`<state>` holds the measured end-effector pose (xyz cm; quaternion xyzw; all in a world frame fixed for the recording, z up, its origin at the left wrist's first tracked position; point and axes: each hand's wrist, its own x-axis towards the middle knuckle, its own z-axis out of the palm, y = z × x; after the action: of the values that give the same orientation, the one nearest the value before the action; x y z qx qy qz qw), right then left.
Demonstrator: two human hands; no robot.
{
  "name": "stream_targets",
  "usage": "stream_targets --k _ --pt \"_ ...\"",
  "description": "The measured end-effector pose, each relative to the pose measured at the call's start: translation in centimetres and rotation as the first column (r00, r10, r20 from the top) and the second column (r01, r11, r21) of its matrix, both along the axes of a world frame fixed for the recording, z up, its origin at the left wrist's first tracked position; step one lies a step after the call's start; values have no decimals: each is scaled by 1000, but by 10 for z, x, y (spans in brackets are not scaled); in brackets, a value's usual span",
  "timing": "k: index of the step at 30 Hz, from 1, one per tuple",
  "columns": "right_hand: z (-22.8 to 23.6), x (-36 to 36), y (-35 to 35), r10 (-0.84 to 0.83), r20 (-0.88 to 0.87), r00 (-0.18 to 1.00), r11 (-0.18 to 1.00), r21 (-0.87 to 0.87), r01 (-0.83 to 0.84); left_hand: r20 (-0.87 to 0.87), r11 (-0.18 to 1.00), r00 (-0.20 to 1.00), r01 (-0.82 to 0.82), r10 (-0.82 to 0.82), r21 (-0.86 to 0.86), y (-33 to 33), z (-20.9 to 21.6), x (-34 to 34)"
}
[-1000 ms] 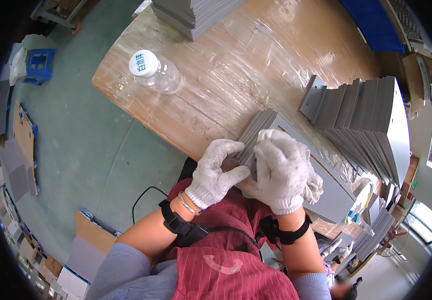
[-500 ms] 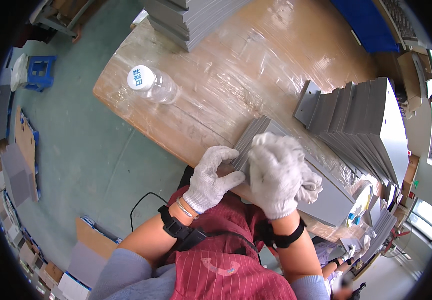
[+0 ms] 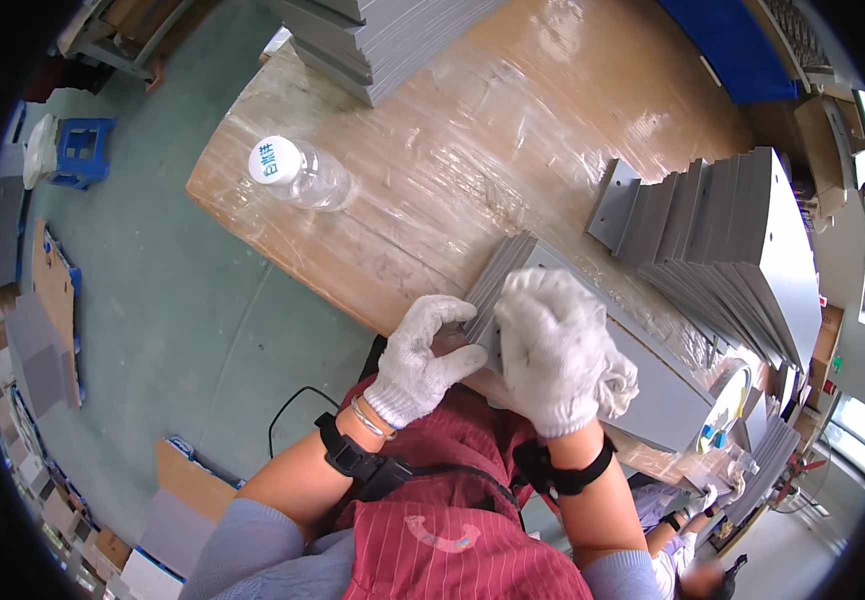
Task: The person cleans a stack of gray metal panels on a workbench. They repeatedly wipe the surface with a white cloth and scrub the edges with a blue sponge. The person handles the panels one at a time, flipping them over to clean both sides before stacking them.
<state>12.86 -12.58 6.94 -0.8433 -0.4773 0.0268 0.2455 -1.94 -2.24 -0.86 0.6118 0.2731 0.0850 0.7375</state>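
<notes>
A gloved left hand [image 3: 414,355] curves at the end of a low stack of gray panels [image 3: 502,268] on the table [image 3: 392,180], its grip parted, nothing between thumb and fingertips. The gloved right hand [image 3: 552,350] curls over the top panel [image 3: 657,390], a bunched white cloth [image 3: 618,385] at its side; with its underside hidden, its hold cannot be told. The step appears to be wiping; the next stroke would call for aligned edges. Beyond stands a clear bottle [image 3: 317,182].
</notes>
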Motion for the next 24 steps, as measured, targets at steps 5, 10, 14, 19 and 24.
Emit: stream_targets --k 5,10,14,19,24 --pt "-15 19 14 -204 125 971 977 -39 210 -1 1000 1000 -12 12 -2 -2 2 0" --pt "-10 -21 -10 -32 15 999 999 -42 32 -10 998 1000 -19 19 -66 -3 0 -1" --pt "-12 21 10 -223 67 973 974 -26 225 -14 1000 1000 10 -10 26 2 9 2" --pt "-1 -22 -8 -83 56 995 996 -8 84 5 1000 1000 3 -3 -31 1 -1 0" --pt "-5 -45 -93 -252 85 964 966 -41 256 -38 986 991 124 -129 -112 18 11 11"
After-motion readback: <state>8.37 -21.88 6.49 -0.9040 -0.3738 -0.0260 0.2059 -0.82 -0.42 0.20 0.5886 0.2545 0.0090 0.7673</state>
